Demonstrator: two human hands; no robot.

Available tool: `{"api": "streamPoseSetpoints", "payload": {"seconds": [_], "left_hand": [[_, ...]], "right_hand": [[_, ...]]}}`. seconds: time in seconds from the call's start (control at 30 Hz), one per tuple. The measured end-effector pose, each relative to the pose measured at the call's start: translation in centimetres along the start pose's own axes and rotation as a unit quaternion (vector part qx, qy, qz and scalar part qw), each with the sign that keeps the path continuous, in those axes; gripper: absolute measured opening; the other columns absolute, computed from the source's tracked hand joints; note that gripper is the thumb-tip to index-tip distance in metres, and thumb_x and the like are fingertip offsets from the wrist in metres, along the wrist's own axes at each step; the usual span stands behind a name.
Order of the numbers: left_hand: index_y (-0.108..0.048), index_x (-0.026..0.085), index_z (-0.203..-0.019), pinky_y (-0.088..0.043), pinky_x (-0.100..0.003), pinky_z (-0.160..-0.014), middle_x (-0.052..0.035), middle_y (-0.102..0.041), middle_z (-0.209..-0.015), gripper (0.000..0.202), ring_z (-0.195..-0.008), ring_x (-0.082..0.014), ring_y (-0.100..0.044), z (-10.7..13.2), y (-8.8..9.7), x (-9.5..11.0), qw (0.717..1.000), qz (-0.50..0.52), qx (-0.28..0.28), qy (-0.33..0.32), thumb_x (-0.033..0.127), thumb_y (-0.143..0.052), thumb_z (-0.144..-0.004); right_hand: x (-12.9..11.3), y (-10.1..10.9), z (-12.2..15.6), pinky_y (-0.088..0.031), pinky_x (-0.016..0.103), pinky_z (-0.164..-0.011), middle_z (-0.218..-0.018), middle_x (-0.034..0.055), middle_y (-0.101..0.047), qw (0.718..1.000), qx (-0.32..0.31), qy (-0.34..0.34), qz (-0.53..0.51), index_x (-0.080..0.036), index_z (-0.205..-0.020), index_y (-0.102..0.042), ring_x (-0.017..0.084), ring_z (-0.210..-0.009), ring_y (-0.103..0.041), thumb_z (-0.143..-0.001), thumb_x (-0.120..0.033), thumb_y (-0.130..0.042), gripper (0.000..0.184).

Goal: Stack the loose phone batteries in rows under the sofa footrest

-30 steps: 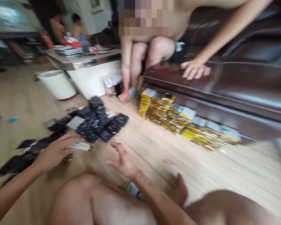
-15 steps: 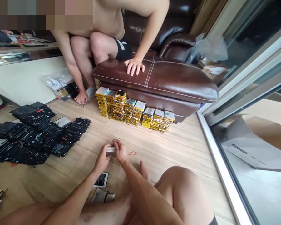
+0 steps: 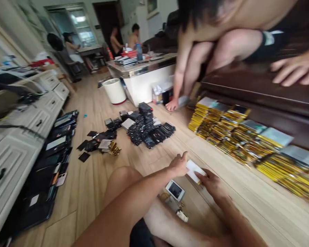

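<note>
Item: my right hand [image 3: 213,187] is grasping a flat white rectangular card [image 3: 195,171] (any print unreadable), my left hand [image 3: 179,164] hovering open just beside it.

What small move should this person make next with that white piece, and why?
Probably lay the white card on the gold-edged stacks. The left hand and right hand are both at it, and those stacks sit close by, while the black pile lies farther off. What the card is, I can't tell.
</note>
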State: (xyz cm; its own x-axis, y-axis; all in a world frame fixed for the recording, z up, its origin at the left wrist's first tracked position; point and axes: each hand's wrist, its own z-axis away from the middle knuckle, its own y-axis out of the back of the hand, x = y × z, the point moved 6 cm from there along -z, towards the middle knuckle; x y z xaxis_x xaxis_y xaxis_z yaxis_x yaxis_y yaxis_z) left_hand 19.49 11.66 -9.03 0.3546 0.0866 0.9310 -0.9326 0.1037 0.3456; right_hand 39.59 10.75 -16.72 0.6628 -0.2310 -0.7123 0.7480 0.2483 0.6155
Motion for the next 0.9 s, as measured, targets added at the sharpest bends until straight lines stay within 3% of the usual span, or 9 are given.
{"api": "streamPoseSetpoints", "payload": {"seconds": [0.13, 0.2, 0.27, 0.33, 0.4, 0.5, 0.63, 0.73, 0.9], "left_hand": [[-0.073, 0.024, -0.091, -0.053, -0.04, -0.09, -0.0109, -0.073, -0.094, 0.019, -0.092, -0.0274, -0.069, 2.6, 10.3, 3.0, 0.998, -0.027, -0.013, -0.053, 0.036, -0.082, -0.078], [-0.07, 0.021, -0.08, -0.054, -0.035, -0.073, -0.0079, -0.07, -0.078, 0.033, -0.073, -0.0226, -0.067, 5.9, 18.0, 2.7, 1.0, 0.016, 0.023, -0.003, 0.053, -0.069, -0.088], [-0.069, 0.02, -0.084, -0.051, -0.029, -0.064, -0.0051, -0.069, -0.078, 0.039, -0.066, -0.0177, -0.062, 10.3, 27.8, 1.0, 0.973, 0.02, 0.227, 0.025, 0.059, -0.07, -0.086], [-0.066, 0.021, -0.095, -0.051, -0.027, -0.063, -0.0022, -0.067, -0.085, 0.044, -0.069, -0.0164, -0.061, 15.3, 36.0, -2.9, 0.892, 0.049, 0.44, 0.092, 0.061, -0.076, -0.081], [-0.063, 0.021, -0.109, -0.051, -0.028, -0.063, -0.0024, -0.065, -0.083, 0.054, -0.072, -0.0184, -0.062, 18.7, 39.9, -8.3, 0.821, 0.133, 0.511, 0.22, 0.07, -0.067, -0.085], [-0.063, 0.021, -0.115, -0.051, -0.034, -0.063, -0.0081, -0.066, -0.083, 0.079, -0.077, -0.0256, -0.066, 19.6, 39.2, -14.0, 0.787, 0.241, 0.431, 0.37, 0.09, -0.039, -0.086], [-0.067, 0.022, -0.112, -0.054, -0.037, -0.068, -0.0111, -0.072, -0.093, 0.084, -0.083, -0.0279, -0.069, 15.7, 35.5, -14.9, 0.789, 0.421, 0.351, 0.278, 0.095, -0.038, -0.08], [-0.067, 0.019, -0.109, -0.056, -0.035, -0.07, -0.0106, -0.074, -0.094, 0.061, -0.079, -0.0245, -0.07, 12.8, 34.6, -15.7, 0.736, 0.512, 0.384, 0.224, 0.075, -0.059, -0.086], [-0.066, 0.019, -0.121, -0.054, -0.031, -0.072, -0.0097, -0.077, -0.1, 0.053, -0.083, -0.0226, -0.073, 12.4, 34.6, -18.1, 0.718, 0.48, 0.451, 0.224, 0.051, -0.077, -0.081]], "right_hand": [[0.5, 0.1, -1.1, -0.055, 0.053, -0.083, -0.107, 0.0255, -0.075, 0.985, 0.061, -0.051, 0.152, -0.02, -0.113, -0.08, 0.044, -0.105, -0.072, -0.081, -0.066, -0.056, 0.06], [-0.5, 0.8, -0.8, -0.053, 0.059, -0.092, -0.12, 0.0301, -0.071, 0.972, 0.098, -0.036, 0.211, -0.018, -0.116, -0.08, 0.049, -0.118, -0.066, -0.08, -0.063, -0.058, 0.062], [-2.8, 0.6, -0.4, -0.051, 0.06, -0.1, -0.126, 0.0303, -0.068, 0.972, 0.125, -0.003, 0.201, -0.016, -0.12, -0.078, 0.048, -0.124, -0.063, -0.081, -0.059, -0.058, 0.062], [-7.0, -1.8, 0.1, -0.05, 0.056, -0.107, -0.127, 0.0252, -0.069, 0.987, 0.093, 0.06, 0.115, -0.018, -0.121, -0.076, 0.042, -0.124, -0.065, -0.083, -0.059, -0.057, 0.059], [-12.7, -7.0, 0.5, -0.05, 0.049, -0.11, -0.127, 0.0187, -0.072, 0.994, -0.026, 0.106, -0.023, -0.02, -0.117, -0.076, 0.035, -0.121, -0.068, -0.087, -0.063, -0.057, 0.056], [-22.6, -17.7, 1.5, -0.053, 0.043, -0.108, -0.133, 0.0186, -0.071, 0.928, -0.275, 0.058, -0.245, -0.016, -0.134, -0.068, 0.029, -0.124, -0.068, -0.095, -0.065, -0.054, 0.063], [-33.1, -28.2, 1.4, -0.041, 0.047, -0.12, -0.155, 0.0192, -0.056, 0.896, -0.365, -0.003, -0.252, -0.014, -0.145, -0.06, 0.028, -0.142, -0.055, -0.104, -0.058, -0.045, 0.062], [-37.1, -32.6, 0.3, -0.032, 0.05, -0.124, -0.162, 0.0199, -0.047, 0.899, -0.379, -0.017, -0.217, -0.014, -0.151, -0.055, 0.028, -0.15, -0.044, -0.105, -0.062, -0.039, 0.068], [-38.7, -36.4, -0.1, -0.048, 0.046, -0.106, -0.13, 0.0157, -0.073, 0.855, -0.483, -0.016, -0.19, -0.017, -0.13, -0.07, 0.028, -0.122, -0.065, -0.103, -0.065, -0.037, 0.063]]}}
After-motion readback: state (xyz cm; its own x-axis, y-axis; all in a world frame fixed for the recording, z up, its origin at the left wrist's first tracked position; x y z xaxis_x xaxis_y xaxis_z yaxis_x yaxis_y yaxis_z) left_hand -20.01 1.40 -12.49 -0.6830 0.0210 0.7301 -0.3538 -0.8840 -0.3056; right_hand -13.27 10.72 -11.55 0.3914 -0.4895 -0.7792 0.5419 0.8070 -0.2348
